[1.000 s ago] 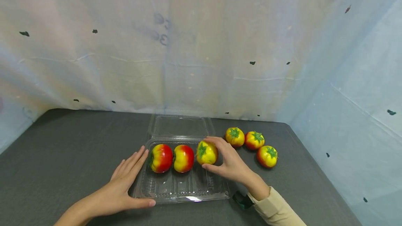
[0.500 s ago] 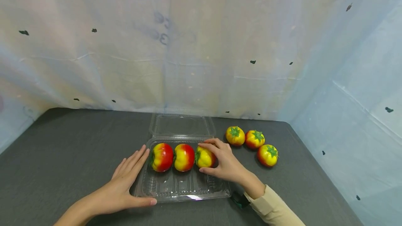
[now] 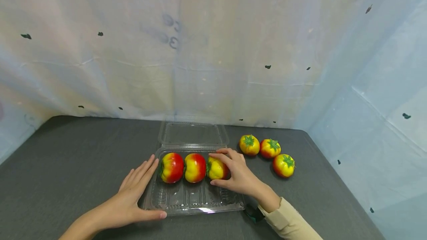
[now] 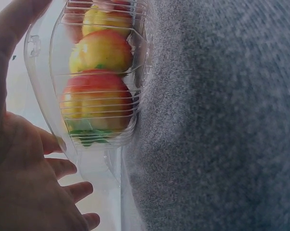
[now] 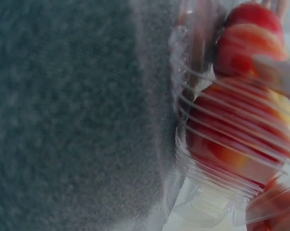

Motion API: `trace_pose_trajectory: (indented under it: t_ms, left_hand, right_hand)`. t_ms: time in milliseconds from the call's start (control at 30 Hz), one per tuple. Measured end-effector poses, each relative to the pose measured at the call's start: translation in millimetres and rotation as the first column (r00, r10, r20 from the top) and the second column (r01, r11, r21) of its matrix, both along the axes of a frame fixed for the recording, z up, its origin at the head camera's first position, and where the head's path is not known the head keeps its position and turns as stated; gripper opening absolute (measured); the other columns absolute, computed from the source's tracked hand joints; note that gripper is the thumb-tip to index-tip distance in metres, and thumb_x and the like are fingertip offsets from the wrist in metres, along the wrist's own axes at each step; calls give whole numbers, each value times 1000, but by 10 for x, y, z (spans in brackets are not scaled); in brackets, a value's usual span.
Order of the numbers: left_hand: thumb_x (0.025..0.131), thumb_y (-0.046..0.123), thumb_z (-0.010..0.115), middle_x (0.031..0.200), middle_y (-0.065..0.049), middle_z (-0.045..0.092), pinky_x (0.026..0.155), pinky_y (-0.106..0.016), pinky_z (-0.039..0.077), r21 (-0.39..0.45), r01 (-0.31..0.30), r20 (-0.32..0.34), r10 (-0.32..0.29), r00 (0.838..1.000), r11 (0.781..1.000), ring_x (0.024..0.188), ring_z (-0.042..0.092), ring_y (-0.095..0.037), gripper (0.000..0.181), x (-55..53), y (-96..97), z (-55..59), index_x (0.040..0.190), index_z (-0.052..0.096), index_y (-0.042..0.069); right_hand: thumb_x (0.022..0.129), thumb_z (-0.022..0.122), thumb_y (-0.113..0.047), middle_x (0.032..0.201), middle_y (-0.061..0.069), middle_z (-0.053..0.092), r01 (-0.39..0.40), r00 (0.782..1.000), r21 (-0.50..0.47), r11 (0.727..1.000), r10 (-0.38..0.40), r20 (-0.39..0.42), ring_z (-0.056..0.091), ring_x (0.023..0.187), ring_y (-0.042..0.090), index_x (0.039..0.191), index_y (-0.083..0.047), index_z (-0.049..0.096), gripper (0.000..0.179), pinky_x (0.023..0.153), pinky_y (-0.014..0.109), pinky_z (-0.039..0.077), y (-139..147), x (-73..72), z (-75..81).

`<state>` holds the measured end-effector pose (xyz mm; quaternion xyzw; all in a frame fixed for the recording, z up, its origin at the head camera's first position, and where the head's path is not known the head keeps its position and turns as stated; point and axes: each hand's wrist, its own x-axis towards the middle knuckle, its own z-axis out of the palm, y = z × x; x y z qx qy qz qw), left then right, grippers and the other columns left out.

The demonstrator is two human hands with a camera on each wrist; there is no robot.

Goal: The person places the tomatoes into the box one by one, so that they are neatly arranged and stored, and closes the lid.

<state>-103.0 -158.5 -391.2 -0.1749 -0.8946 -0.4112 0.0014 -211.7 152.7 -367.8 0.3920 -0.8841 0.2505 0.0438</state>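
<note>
Currently the right hand [image 3: 241, 175] is cupping a third yellow-red toy tomato [image 3: 216, 169] inside the clear plastic clamshell tray [image 3: 197, 200] — three tomatoes [image 3: 269, 148] are waiting on the grey tabletop [image 3: 66, 158]; the left hand [image 3: 133, 192], fingers flat, is steadying the tray.

Grey table [image 3: 66, 166]: clamshell [image 3: 193, 199], three tomatoes [image 3: 269, 148].

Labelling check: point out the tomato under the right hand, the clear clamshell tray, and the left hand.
tomato [image 3: 216, 169], head view, its yellow side left of the fingers
clamshell tray [image 3: 193, 197], head view, bare ribbed floor
left hand [image 3: 133, 192], head view, back of hand
</note>
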Motion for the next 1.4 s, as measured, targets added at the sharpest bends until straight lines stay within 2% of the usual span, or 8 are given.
trace_pose_trajectory:
  t_ms: [200, 333, 600, 833, 1067, 1300, 1400]
  left_hand:
    - [69, 57, 78, 162, -7, 0, 110, -66, -6, 2, 2, -3, -2, 1000, 1000, 143, 4, -48, 116, 2, 0, -2, 156, 9, 21]
    - [69, 57, 78, 162, -7, 0, 110, -67, -6, 5, 0, -2, 0, 1000, 1000, 143, 4, -48, 117, 5, 0, 0, 156, 9, 21]
    - [69, 56, 79, 162, -7, -1, 109, -67, -6, 6, 2, 4, -2, 1000, 1000, 143, 3, -47, 117, -9, 1, 0, 156, 9, 21]
    - [69, 54, 80, 162, -7, -3, 108, -68, -9, 9, 5, 24, -5, 1000, 1000, 143, 1, -48, 117, -12, -5, -11, 156, 7, 22]
    - [70, 55, 79, 162, -8, -2, 108, -68, -9, 8, -4, 5, 4, 1000, 1000, 144, 1, -47, 117, -5, -13, -30, 156, 6, 23]
    - [70, 54, 79, 162, -10, -2, 107, -69, -9, 10, -13, -3, 13, 1000, 1000, 143, 1, -48, 117, 21, -46, -54, 156, 6, 23]
    - [70, 54, 79, 162, -10, -2, 107, -69, -10, 11, -14, 1, 14, 1000, 1000, 143, 1, -48, 117, 25, -51, -50, 156, 6, 23]
  right_hand:
    - [73, 83, -30, 134, 8, 50, -6, 1000, -48, 999, 6, -1, 44, 125, 26, 134, -13, 55, 69, 94, 45, 32, 25, -1, 21]
    - [75, 83, -29, 136, 8, 49, 4, 1000, -92, 996, -2, 16, 44, 126, 25, 134, -12, 55, 68, 97, 49, 32, 61, -1, 53]
    - [79, 79, -29, 140, 11, 46, 95, 994, -155, 983, -84, 74, 43, 127, 31, 135, -13, 54, 63, 100, 57, 39, 193, -17, 111]
    - [83, 75, -30, 143, 12, 45, 168, 984, -185, 968, -152, 95, 43, 131, 34, 135, -14, 54, 59, 103, 58, 38, 308, -69, 147]
    - [85, 73, -28, 146, 12, 42, 277, 958, -246, 929, -249, 140, 38, 135, 34, 134, -17, 55, 54, 107, 61, 32, 427, -196, 139]
    - [86, 71, -28, 154, 16, 28, 324, 935, -226, 919, -274, 226, 26, 140, 41, 139, -18, 50, 58, 107, 68, 24, 475, -301, 134]
    - [86, 71, -28, 156, 17, 23, 340, 928, -214, 916, -290, 234, 22, 142, 43, 141, -16, 48, 61, 108, 68, 22, 492, -347, 140]
